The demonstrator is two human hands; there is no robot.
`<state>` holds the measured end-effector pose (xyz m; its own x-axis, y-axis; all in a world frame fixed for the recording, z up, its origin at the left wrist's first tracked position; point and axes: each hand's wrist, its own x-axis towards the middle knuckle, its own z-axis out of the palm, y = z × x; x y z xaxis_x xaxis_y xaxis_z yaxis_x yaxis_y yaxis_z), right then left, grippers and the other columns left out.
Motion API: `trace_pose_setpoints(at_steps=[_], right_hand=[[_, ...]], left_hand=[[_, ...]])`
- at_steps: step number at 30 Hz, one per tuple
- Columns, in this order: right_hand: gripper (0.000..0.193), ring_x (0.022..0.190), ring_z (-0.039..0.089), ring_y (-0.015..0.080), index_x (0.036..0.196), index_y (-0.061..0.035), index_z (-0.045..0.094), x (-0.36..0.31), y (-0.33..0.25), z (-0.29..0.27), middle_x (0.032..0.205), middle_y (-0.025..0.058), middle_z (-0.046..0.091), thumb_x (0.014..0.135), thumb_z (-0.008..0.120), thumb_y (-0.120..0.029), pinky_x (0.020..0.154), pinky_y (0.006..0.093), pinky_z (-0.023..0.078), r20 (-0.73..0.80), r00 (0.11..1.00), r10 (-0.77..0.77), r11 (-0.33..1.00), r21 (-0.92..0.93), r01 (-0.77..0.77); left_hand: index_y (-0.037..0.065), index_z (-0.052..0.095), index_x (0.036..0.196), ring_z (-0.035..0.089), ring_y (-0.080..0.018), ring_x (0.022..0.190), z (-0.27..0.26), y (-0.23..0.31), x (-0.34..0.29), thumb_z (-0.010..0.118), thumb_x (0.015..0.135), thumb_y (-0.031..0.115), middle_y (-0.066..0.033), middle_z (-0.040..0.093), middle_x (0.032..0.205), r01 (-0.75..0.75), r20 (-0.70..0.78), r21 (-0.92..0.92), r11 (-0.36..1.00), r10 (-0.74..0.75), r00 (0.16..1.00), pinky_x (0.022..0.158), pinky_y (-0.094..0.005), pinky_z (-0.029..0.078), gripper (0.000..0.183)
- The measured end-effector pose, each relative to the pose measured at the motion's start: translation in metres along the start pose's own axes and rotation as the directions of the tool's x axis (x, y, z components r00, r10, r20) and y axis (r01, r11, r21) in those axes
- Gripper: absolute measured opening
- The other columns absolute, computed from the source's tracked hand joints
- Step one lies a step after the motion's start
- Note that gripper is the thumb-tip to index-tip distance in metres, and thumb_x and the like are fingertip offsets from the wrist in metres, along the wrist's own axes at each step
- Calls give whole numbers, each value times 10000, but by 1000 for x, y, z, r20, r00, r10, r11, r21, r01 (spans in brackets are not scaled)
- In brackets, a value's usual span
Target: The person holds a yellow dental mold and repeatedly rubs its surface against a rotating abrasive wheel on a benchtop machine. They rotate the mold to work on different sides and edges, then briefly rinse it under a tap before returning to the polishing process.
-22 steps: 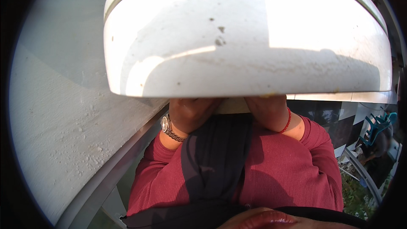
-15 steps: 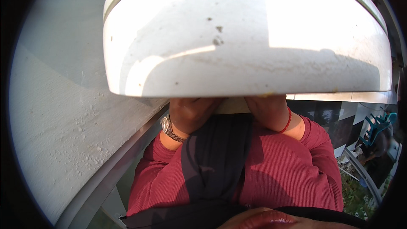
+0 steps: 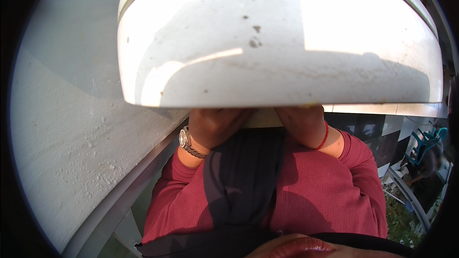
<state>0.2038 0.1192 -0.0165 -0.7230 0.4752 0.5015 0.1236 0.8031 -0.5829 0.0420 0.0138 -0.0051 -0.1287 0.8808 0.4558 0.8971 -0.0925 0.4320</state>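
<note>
A large white, smooth, rounded object [image 3: 215, 79] fills the upper middle of the view, its curved front facing me. Its kind does not show; dark specks and faint brown streaks mark it. Both my hands reach under its lower edge. My left hand [image 3: 213, 125] shows only its back and wrist, with a watch [image 3: 183, 138] and a braided band. My right hand [image 3: 304, 125], wearing a red bracelet [image 3: 325, 136], comes up a little to the right. The white edge hides the fingers of both. A pale strip [image 3: 262, 118] shows between my hands.
To the left lies a white surface [image 3: 57, 114] scattered with water drops, its edge running along my left arm. Black and white tiles [image 3: 373, 131] and a teal plastic item [image 3: 425, 143] are at the right, above greenery [image 3: 401, 220] and a metal rail [image 3: 411, 198].
The white object has shifted very slightly, its specks now a little higher and further right. My left wrist has moved a touch left; my right hand stays nearly in place.
</note>
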Motion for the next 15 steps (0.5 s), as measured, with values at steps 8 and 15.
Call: trace_pose_setpoints(at_steps=[8, 15], right_hand=[[272, 936, 616, 262, 991, -39, 678, 0, -1, 0, 1005, 83, 636, 729, 641, 23, 790, 358, 506, -10, 1000, -10, 999, -43, 10], [265, 945, 611, 276, 982, -36, 680, 1, -1, 0, 1011, 85, 634, 727, 642, 24, 791, 363, 505, -21, 1000, 7, 1000, 2, -7]], left_hand=[[51, 733, 801, 680, -245, 726, 0, -2, -2, 807, 647, 50, -87, 696, 793, 6, 19, -15, 1000, -5, 1000, 651, -341, 545, 171], [41, 731, 805, 683, -254, 735, -1, -3, 1, 806, 652, 48, -100, 698, 797, 17, 41, -49, 999, -15, 999, 671, -344, 546, 170]])
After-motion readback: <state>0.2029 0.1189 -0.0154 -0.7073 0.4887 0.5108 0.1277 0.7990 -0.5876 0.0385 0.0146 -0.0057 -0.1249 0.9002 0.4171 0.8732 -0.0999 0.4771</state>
